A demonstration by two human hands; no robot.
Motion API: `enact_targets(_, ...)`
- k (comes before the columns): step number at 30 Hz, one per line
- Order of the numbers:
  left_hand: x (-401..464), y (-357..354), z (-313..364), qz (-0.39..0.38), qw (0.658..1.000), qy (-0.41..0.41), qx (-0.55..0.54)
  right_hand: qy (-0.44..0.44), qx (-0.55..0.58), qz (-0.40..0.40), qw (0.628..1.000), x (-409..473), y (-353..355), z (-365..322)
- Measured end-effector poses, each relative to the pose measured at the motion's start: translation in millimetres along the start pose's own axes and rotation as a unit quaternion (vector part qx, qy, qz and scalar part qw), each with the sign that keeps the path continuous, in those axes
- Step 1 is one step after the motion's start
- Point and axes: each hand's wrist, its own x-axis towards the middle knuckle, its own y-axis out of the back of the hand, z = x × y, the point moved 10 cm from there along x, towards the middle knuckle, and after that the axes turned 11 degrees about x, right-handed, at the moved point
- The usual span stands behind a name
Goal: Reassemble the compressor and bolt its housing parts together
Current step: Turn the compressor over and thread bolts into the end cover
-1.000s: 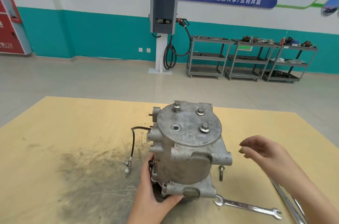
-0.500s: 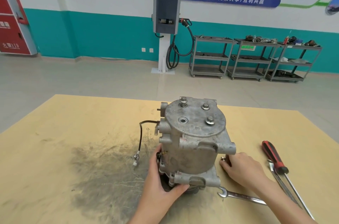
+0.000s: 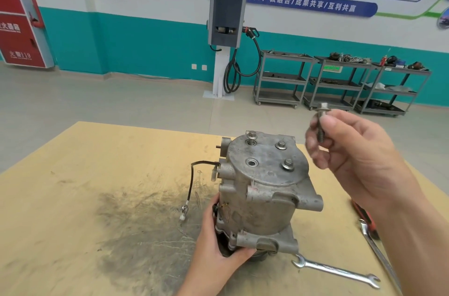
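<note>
Nearest you, an open-ended spanner [image 3: 336, 270] lies on the wooden table [image 3: 73, 198] at near right. Your left hand [image 3: 218, 244] grips the compressor [image 3: 262, 189] at its base, where it stands upright mid-table. Three bolts sit in its top cover; a fourth hole looks empty. Higher right, your right hand [image 3: 352, 150] pinches a flanged bolt [image 3: 320, 123] in the air.

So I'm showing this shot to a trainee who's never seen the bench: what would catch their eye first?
Probably the right hand, raised above the bench and pinching a bolt head-up between thumb and fingers. Next, the grey compressor standing upright mid-table, three bolts already on its top cover and one hole open, with the left hand gripping its base. An open-ended wrench lies in front of it, on the right.
</note>
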Motion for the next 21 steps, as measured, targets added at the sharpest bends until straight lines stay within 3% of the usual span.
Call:
enact_targets(6,0,0,4,-0.004,1.000,0.002,-0.003,0.038,-0.011,-0.034,0.999,7,-32,0)
enact_targets(15,1,0,2,-0.003,1.000,0.007,-0.007,0.085,-0.260,-0.058,0.960,2,-48,10)
enact_targets(21,2,0,2,-0.002,1.000,0.002,-0.009,0.045,-0.392,-0.067,0.917,12,-47,22)
